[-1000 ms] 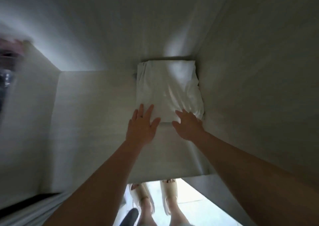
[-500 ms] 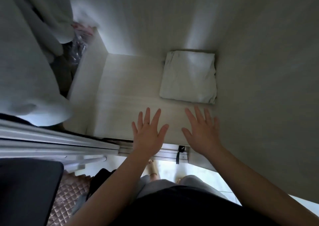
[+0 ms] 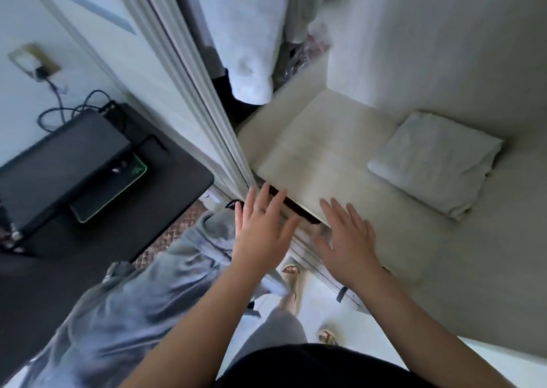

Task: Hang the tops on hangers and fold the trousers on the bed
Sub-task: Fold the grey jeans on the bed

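A folded pale garment [image 3: 435, 162] lies on the wardrobe shelf [image 3: 319, 151], pushed into its right back corner. My left hand [image 3: 263, 233] and my right hand [image 3: 346, 239] hover in front of the shelf's front edge, fingers spread and straight, holding nothing. Both are well clear of the folded garment. A white top [image 3: 245, 38] hangs in the wardrobe above the shelf's left end. A grey-blue garment [image 3: 142, 299] lies spread out at the lower left, under my left forearm.
The sliding wardrobe door frame [image 3: 189, 91] runs diagonally left of the shelf. A black desk [image 3: 118, 198] with a monitor [image 3: 59, 156] and cables stands at the left. My feet in sandals [image 3: 291, 281] are on the pale floor below.
Both hands have drawn back from the folded garment, which stays on the shelf. The view has swung left, bringing the door frame, desk and grey-blue garment into sight.
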### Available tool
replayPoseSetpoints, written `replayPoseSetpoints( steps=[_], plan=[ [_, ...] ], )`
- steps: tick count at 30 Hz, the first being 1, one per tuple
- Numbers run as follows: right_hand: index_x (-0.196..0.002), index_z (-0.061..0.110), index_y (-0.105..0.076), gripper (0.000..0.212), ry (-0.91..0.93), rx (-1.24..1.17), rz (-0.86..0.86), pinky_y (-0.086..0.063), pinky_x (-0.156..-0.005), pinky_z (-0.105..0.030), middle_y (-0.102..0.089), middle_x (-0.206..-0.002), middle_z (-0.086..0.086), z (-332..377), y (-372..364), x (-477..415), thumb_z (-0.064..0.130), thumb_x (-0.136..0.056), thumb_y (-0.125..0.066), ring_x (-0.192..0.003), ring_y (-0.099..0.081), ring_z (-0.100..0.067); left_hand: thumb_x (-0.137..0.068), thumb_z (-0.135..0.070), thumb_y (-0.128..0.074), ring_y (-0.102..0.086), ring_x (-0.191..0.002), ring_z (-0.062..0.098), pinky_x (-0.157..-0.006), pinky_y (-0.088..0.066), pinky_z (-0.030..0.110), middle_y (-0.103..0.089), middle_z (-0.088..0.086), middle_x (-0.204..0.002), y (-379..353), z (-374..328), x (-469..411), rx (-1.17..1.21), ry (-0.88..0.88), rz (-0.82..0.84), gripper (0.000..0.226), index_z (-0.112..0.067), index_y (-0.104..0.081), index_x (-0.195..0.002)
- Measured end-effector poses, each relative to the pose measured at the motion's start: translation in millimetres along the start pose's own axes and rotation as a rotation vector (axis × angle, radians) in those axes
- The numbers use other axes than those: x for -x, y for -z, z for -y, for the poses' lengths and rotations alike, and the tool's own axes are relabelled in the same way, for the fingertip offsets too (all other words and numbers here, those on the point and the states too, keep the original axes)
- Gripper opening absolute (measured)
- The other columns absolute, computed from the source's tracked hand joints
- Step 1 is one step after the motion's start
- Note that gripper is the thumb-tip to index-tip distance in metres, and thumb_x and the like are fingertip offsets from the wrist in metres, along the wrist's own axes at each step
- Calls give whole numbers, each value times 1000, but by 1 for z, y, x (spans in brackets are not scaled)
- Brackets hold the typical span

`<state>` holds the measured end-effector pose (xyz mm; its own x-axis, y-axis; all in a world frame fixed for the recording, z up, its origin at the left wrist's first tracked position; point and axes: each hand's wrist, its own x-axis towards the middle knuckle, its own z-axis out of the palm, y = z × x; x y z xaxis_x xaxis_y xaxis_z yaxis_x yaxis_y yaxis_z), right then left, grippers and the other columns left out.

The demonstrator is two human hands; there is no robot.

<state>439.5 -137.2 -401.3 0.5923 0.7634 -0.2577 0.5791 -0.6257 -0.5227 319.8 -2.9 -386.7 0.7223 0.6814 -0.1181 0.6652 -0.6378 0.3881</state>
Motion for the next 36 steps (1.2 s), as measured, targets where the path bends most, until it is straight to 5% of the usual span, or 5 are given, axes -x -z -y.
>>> replayPoseSetpoints(
  steps=[8,14,25,29,36],
  plan=[
    [-157,26,-25,69,292,-205,117,-27,-120,-48,-34,-161,1,62,-29,9,44,-96,-50,-148,-29,-22,-92,-44,-63,-23,-151,27,-124,-9,56,-38,-6,-157,45,70,77,-123,255,-217,60,-38,-42,-147],
    [-159,23,-21,77,304,-278,274,-23,-108,-19,-30,-162,5,112,-44,-3,35,-96,-62,-148,-29,-13,-89,-47,-67,-53,-119,26,-101,-42,41,-57,-5,-135,72,109,92,-128,328,-162,57,-39,-47,-141],
    [-89,21,-66,15,-92,-501,120,-57,-83,-50,-72,-85,0,132,-55,-23,29,-82,-76,-84,-69,-21,-87,-40,-70,-50,-109,20,-96,-49,41,-49,-8,-122,87,133,83,58,94,-102,41,-37,-52,-123],
    [-85,16,-71,5,77,-499,-60,-56,-75,-40,-71,-79,1,144,-31,-6,18,-87,-75,-82,-67,-22,-92,-44,-62,-46,-122,19,-106,-42,42,-46,-11,-137,88,139,81,46,33,-67,49,-46,-42,-137],
    [-84,16,-73,5,189,-344,-374,-38,-77,-6,-58,-93,4,156,-35,5,12,-87,-74,-85,-56,-4,-96,-23,-60,-56,-96,18,-77,-50,34,-56,-6,-105,86,146,75,247,-32,-159,9,-26,-62,-104]
  ],
)
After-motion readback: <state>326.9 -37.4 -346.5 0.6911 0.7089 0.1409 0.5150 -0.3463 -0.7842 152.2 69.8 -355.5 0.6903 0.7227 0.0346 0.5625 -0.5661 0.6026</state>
